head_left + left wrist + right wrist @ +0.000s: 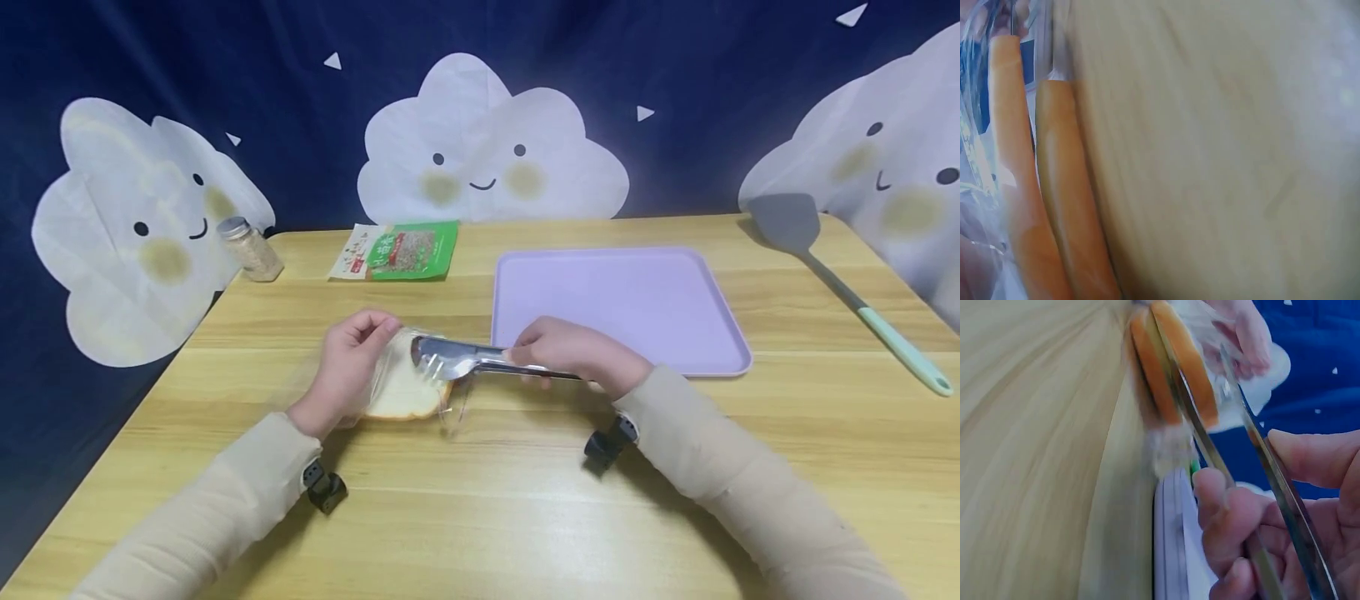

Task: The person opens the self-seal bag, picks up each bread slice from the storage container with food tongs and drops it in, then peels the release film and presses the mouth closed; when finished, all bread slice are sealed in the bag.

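At the table (480,508), the left hand (347,367) pinches the bag (454,414), apparently already opened, while the right hand (567,347) grips tongs (454,360) straddling the upper bread slice (401,393) inside, not yet drawn out.

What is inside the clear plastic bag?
Two slices of bread show inside the bag, and the tips of the tongs reach in. The left hand covers part of the bag, so what lies behind it cannot be seen.
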Motion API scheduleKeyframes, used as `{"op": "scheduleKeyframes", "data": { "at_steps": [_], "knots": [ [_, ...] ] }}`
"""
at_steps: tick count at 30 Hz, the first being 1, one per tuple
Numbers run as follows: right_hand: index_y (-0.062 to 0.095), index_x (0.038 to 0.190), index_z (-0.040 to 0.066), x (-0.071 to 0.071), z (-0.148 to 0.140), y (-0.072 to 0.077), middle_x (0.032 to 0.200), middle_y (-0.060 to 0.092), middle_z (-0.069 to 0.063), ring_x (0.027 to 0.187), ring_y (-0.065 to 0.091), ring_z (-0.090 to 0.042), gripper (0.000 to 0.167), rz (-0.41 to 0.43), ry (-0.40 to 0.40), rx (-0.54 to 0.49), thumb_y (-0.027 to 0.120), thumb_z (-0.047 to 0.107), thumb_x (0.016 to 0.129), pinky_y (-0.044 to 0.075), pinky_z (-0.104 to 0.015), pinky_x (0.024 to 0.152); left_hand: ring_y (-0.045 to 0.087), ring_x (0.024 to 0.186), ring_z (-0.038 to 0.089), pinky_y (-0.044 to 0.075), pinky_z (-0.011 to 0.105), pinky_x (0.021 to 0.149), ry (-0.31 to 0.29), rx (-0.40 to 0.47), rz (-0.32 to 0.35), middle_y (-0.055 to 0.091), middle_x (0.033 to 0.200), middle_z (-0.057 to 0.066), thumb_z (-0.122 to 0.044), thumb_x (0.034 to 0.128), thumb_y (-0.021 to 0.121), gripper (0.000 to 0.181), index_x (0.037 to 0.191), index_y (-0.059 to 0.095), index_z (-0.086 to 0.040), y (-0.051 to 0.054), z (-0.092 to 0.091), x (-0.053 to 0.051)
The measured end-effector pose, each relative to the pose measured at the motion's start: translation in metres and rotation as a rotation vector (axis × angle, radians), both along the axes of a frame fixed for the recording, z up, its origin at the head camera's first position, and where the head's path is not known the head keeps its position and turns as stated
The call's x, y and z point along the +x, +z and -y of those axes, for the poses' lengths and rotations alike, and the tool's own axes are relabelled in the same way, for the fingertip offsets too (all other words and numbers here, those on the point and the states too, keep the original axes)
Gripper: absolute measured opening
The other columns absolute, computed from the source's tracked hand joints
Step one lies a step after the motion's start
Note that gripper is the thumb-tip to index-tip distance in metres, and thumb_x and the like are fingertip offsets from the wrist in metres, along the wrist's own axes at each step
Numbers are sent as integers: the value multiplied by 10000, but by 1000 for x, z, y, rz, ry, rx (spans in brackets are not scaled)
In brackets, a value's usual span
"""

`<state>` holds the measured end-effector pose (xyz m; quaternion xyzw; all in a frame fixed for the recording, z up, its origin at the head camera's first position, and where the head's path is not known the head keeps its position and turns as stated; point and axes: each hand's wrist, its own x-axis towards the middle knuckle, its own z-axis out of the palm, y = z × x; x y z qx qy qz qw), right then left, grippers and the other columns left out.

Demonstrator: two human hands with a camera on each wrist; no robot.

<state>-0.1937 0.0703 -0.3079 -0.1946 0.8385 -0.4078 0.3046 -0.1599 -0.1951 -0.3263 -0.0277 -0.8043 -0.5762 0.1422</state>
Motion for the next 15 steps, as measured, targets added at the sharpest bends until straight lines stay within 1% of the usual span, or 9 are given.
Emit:
{"op": "scheduleKeyframes", "data": {
  "at_steps": [2, 4, 6, 8, 11, 12, 14, 15],
  "knots": [
    [640, 865, -43, 1, -7, -1, 680, 606, -65, 494, 494, -131, 243, -10, -13, 21, 527, 167, 913, 428, -263, 571, 506, 715, 49, 429, 160, 634, 16, 4, 1, 631, 808, 3, -78, 889, 606, 94, 821, 639, -21, -1, 1, 1],
    [638, 832, -33, 2, -11, -1, 657, 603, -54, 486, 487, -131, 227, -15, -29, 30, 544, 160, 906, 423, -263, 589, 504, 712, 49, 428, 158, 627, 28, 4, -1, 629, 806, 9, -92, 891, 607, 112, 829, 634, -3, -1, 1, 1],
    [636, 813, -31, 3, -13, -2, 637, 599, -48, 480, 482, -129, 217, -21, -42, 25, 555, 151, 898, 421, -264, 595, 500, 711, 52, 427, 155, 620, 16, -19, 4, 623, 811, 27, -105, 896, 602, 130, 854, 626, 16, -1, 1, 2],
    [640, 813, -35, 3, -13, -3, 625, 595, -46, 466, 474, -130, 209, -38, -60, 13, 560, 142, 891, 410, -261, 582, 515, 725, 50, 440, 158, 634, -16, -43, 6, 632, 824, 36, -104, 896, 602, 125, 864, 630, 13, -1, -2, 3],
    [649, 822, -36, 4, -13, -3, 620, 594, -46, 453, 467, -129, 198, -63, -91, 2, 562, 133, 879, 394, -258, 539, 511, 726, 62, 436, 166, 630, -95, -118, -11, 637, 844, 105, -86, 893, 601, 127, 868, 632, 35, -1, -6, 4],
    [650, 824, -36, 4, -13, -3, 620, 593, -47, 450, 466, -128, 198, -64, -94, 4, 564, 134, 880, 395, -257, 544, 506, 722, 63, 432, 169, 626, -115, -136, -14, 637, 843, 118, -78, 891, 602, 128, 865, 631, 44, 0, -7, 5],
    [651, 826, -35, 5, -12, -2, 620, 590, -51, 445, 466, -125, 194, -63, -97, 6, 567, 132, 881, 407, -258, 557, 514, 738, 55, 434, 166, 642, -133, -160, -15, 644, 859, 126, -73, 889, 604, 127, 866, 636, 48, 0, -10, 6],
    [651, 827, -34, 6, -11, -2, 618, 589, -50, 445, 464, -124, 192, -59, -99, 4, 565, 128, 881, 409, -259, 553, 512, 733, 50, 432, 165, 639, -132, -166, -12, 644, 853, 126, -70, 887, 606, 124, 863, 638, 47, 0, -11, 6]
  ]
}}
